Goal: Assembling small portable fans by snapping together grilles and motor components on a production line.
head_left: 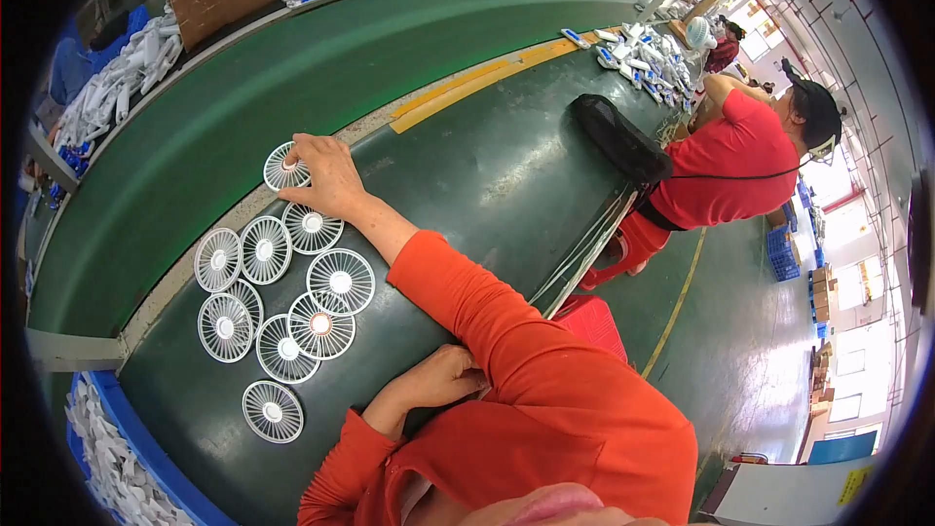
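Observation:
At the far edge of the dark green work surface, my right hand (331, 175) closes on a round white fan grille (277, 173). Its thumb is at the rim and its fingertips reach the hub. Several more white fan grilles (265, 249) lie towards me, some overlapping; one grille (321, 324) has a pinkish hub. The nearest grille (273, 411) lies by itself. My left hand (438, 377) rests close to my body with fingers curled, partly covered by my right sleeve; what it holds, if anything, is hidden.
A green conveyor belt (390, 54) curves past the far edge. At lower left stands a blue bin (156, 458) of white parts. A black pouch (618, 139) and a pile of white-and-blue parts (648, 63) lie farther along, near a seated co-worker (726, 166) in red.

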`<state>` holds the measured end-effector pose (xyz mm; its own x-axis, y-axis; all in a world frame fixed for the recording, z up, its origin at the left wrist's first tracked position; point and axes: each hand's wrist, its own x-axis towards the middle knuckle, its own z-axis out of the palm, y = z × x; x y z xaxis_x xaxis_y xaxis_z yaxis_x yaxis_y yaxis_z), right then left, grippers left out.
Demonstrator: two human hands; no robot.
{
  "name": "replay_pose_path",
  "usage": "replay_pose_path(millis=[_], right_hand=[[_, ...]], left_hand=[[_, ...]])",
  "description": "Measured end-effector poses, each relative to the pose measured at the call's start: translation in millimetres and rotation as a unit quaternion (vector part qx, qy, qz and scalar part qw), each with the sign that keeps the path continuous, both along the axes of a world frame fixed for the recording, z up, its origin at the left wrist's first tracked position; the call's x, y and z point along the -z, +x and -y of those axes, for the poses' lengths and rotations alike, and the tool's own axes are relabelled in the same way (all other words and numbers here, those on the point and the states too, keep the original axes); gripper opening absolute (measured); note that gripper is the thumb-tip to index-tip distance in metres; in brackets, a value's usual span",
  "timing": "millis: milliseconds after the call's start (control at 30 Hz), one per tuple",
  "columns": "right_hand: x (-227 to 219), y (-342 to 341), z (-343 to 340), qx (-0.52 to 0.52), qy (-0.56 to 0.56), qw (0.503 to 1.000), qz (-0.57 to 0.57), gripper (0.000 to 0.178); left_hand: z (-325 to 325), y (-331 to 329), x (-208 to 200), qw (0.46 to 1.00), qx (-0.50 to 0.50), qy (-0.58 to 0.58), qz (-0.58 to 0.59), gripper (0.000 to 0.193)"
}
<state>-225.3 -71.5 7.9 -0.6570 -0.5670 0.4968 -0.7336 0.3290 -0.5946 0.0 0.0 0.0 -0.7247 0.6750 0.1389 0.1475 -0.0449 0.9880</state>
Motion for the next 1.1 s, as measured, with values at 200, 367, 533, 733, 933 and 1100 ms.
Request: replay_pose_path(millis=[200,367,533,733,933,1100], right_hand=[[0.1,1.7,-1.5,0.003,-0.011,1.000,-0.002,0.044],[-0.3,2.3,-0.3,0.000,-0.018,1.000,0.002,0.044],[0.3,1.9,0.1,0.002,-0.022,1.000,-0.007,0.045],[1.4,2.1,1.0,0.000,-0.020,1.000,-0.002,0.045],[1.2,1.3,0.0,0.002,-0.017,1.000,0.001,0.045],[0.4,2.0,1.4,0.001,-0.017,1.000,-0.002,0.045]], left_hand=[[-2.9,0.2,-0.1,1.000,-0.003,0.010,-0.009,0.013],[-1.2,1.2,2.6,1.000,-0.005,0.004,-0.005,0.012],[-0.9,0.9,0.3,1.000,-0.006,0.009,-0.006,0.013],[0.3,1.3,1.1,1.000,0.000,0.004,0.003,0.013],[-0.4,0.4,-3.4,1.000,-0.006,0.012,0.001,0.013],[0.5,0.9,0.7,1.000,-0.005,0.002,-0.010,0.012]])
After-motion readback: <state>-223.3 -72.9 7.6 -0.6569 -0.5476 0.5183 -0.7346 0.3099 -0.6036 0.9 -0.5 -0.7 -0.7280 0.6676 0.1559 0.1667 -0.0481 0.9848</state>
